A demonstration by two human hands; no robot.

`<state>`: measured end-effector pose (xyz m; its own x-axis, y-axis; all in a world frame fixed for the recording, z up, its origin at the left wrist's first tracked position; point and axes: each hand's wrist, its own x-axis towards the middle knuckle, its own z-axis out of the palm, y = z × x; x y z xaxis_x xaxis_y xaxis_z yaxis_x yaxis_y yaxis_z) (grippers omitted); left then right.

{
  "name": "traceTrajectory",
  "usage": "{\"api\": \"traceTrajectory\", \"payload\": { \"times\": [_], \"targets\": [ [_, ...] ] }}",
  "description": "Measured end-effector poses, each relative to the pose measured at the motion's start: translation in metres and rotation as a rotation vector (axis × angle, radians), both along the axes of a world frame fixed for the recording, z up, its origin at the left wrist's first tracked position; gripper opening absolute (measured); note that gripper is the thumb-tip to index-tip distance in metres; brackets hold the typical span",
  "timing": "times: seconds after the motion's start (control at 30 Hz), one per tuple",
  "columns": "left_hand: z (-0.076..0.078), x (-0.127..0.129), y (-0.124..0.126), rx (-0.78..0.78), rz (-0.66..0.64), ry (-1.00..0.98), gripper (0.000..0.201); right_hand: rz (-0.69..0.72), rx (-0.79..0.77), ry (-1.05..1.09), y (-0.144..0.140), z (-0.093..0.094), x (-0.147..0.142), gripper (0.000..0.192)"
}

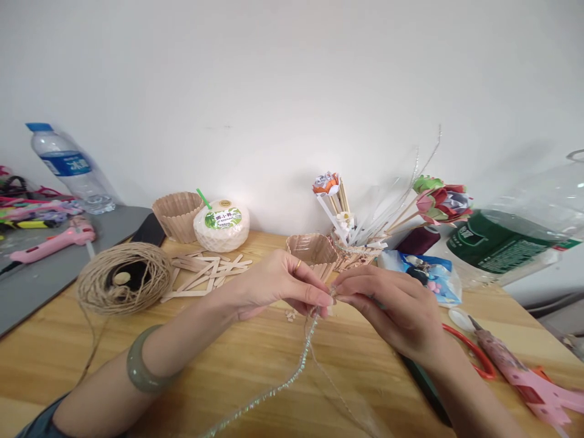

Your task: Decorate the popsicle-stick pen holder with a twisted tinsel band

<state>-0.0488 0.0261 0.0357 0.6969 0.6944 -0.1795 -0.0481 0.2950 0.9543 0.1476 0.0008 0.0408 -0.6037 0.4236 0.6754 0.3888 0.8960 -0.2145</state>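
Note:
My left hand (292, 286) is closed in a pinch on a shiny, iridescent tinsel pipe cleaner (301, 359), whose long tail hangs down and curves to the lower left. A thin strand of twine (331, 380) also trails from between the fingers to the bottom of the view. Close by on the right, my right hand (396, 304) pinches the glittery short end of the pipe cleaner, its fingertips almost touching those of the left. How twine and pipe cleaner meet is hidden by the fingers. Behind the hands stands a small basket of wooden sticks (310, 250).
On the left lie a twine ball (123, 280), craft sticks (207, 274) and a pink glue gun (55, 243). A white coconut (222, 225) stands beside another stick basket (176, 216). Paper flowers (442, 201), a large bottle (506, 240) and another glue gun (515, 371) occupy the right.

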Motion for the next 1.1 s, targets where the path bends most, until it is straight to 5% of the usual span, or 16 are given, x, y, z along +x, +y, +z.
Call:
{"api": "traceTrajectory", "payload": {
  "times": [1.1],
  "targets": [
    [0.0016,0.0002,-0.0004,0.036,-0.017,0.075,0.013,0.056,-0.22,-0.019,-0.0006,0.0061,0.0022,0.013]
  ]
}}
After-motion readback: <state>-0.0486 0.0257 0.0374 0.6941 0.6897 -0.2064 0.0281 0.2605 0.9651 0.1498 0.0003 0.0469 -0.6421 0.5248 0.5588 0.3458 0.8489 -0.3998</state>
